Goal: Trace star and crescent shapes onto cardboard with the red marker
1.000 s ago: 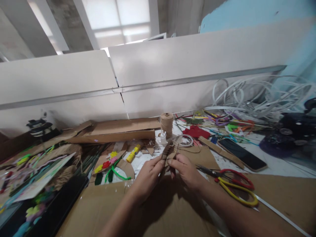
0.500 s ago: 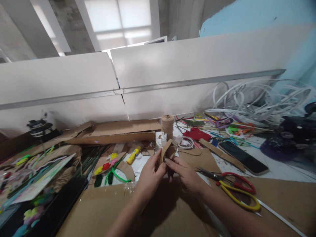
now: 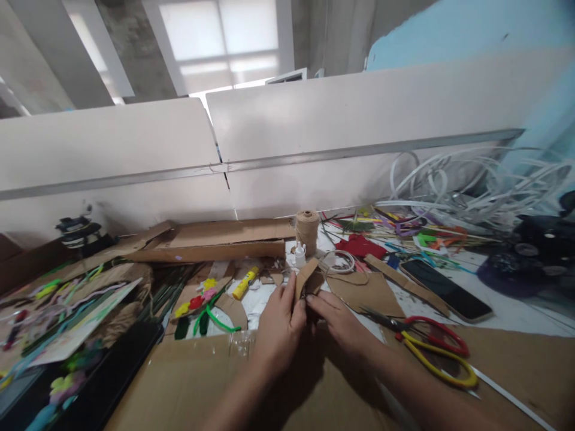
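Cardboard scrap (image 3: 306,278) stands upright with a slight tilt between the person's 2 hands, held above a large cardboard sheet (image 3: 179,383) that covers the front of the desk (image 3: 516,323). The left hand (image 3: 281,335) is curled closed around the lower edge of the scrap, pinching it. The right hand (image 3: 339,326) comes in from the other side with its fingers close together and their tips against the base of the scrap; whether its thumb closes behind the piece is hidden.

Just beyond the hands stand a spool of jute twine (image 3: 307,232) and a small white bottle (image 3: 300,256), side by side. A loop of thin clear wire (image 3: 338,261) lies to their right, near a flat cut piece of cardboard (image 3: 366,293). To the left of the hands are a yellow glue stick (image 3: 245,283) and pipe-cleaner flowers (image 3: 202,302) in red, yellow and green. Scissors with red and yellow handles (image 3: 433,353) rest on the right, beside the right forearm, and a smartphone (image 3: 444,297) lies face up beyond them. Red felt (image 3: 359,246) sits among coloured strips further back, below a tangle of white plastic strips (image 3: 471,185).
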The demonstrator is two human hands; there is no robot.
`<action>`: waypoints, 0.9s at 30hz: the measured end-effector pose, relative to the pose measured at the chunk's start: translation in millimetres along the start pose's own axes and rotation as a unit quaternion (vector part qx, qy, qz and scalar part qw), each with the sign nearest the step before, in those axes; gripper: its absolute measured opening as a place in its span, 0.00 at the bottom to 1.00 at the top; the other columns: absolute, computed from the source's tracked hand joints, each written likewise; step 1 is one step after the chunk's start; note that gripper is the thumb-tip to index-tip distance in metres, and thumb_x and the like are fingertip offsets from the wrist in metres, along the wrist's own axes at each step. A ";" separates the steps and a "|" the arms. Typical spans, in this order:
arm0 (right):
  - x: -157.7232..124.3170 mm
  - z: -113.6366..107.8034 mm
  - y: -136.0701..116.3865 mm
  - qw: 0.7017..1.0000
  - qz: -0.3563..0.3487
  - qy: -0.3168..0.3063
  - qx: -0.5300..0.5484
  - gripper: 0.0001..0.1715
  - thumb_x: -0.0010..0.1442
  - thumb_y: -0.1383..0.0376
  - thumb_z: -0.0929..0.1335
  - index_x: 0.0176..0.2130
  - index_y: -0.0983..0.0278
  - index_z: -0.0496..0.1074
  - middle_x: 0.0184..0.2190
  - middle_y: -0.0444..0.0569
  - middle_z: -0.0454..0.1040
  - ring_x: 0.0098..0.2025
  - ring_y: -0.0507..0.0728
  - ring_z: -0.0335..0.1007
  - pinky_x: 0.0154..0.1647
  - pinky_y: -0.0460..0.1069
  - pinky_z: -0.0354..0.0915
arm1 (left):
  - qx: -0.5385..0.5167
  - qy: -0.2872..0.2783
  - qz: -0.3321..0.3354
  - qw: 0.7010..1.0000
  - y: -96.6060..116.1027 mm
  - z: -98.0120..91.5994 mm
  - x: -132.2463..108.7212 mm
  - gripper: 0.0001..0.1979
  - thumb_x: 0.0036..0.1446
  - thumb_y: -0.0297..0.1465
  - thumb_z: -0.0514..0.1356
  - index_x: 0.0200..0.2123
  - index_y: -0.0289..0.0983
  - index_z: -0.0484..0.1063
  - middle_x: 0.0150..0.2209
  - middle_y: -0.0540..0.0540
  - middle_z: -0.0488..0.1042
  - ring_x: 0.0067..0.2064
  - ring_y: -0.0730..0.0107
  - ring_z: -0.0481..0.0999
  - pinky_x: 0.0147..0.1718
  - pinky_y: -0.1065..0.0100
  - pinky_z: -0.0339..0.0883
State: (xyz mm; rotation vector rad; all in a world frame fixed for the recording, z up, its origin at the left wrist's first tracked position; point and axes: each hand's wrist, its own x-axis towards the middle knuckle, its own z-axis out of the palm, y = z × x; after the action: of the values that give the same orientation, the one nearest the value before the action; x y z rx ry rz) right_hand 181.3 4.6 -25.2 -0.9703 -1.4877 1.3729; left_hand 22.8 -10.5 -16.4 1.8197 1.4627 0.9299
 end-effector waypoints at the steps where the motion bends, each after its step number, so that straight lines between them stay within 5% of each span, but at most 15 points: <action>1: 0.1 -0.3 0.8 1.000 -0.002 0.001 -0.004 0.31 0.64 0.38 0.68 0.26 0.59 0.70 0.22 0.46 0.72 0.28 0.59 0.70 0.33 0.52 0.67 | 0.009 0.000 0.003 1.000 0.2 0.0 -0.2 0.37 0.69 0.40 0.50 0.77 0.30 0.59 0.66 0.28 0.72 0.66 0.40 0.70 0.66 0.46 0.61; 9: -0.8 6.1 12.5 0.999 -0.017 0.040 -0.018 0.32 0.65 0.38 0.67 0.24 0.59 0.66 0.20 0.42 0.66 0.25 0.55 0.62 0.29 0.51 0.60 | -0.018 -0.015 0.009 1.000 5.8 0.9 -2.6 0.33 0.71 0.37 0.48 0.75 0.32 0.64 0.63 0.32 0.76 0.64 0.46 0.74 0.65 0.51 0.62; 18: -4.3 6.2 3.4 0.997 -0.040 0.052 -0.031 0.30 0.63 0.40 0.69 0.24 0.59 0.66 0.22 0.42 0.63 0.28 0.56 0.58 0.32 0.51 0.60 | -0.106 -0.045 0.025 0.993 8.1 -3.7 -6.6 0.27 0.73 0.43 0.45 0.51 0.37 0.81 0.49 0.40 0.84 0.52 0.51 0.79 0.58 0.57 0.71; 22: -4.2 3.0 -1.5 0.998 -0.045 0.035 -0.038 0.29 0.65 0.42 0.67 0.25 0.60 0.67 0.24 0.43 0.65 0.29 0.57 0.59 0.33 0.51 0.61 | -0.128 -0.065 0.022 0.989 8.9 -10.1 -4.0 0.27 0.71 0.42 0.47 0.54 0.36 0.81 0.55 0.40 0.84 0.56 0.50 0.79 0.61 0.54 0.70; 27: -4.5 -2.3 -14.0 0.996 -0.056 -0.013 -0.075 0.24 0.66 0.47 0.67 0.30 0.62 0.74 0.30 0.47 0.75 0.35 0.60 0.66 0.39 0.51 0.62 | -0.119 -0.071 -0.001 0.990 17.8 -27.5 3.2 0.32 0.62 0.41 0.60 0.68 0.37 0.73 0.68 0.40 0.75 0.68 0.46 0.72 0.70 0.50 0.61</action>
State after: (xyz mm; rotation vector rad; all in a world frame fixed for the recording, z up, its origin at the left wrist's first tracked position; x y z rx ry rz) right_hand 185.1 -0.2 -11.6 -0.9501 -1.6589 1.2113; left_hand 10.2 -9.8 14.0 1.6721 1.2112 0.9130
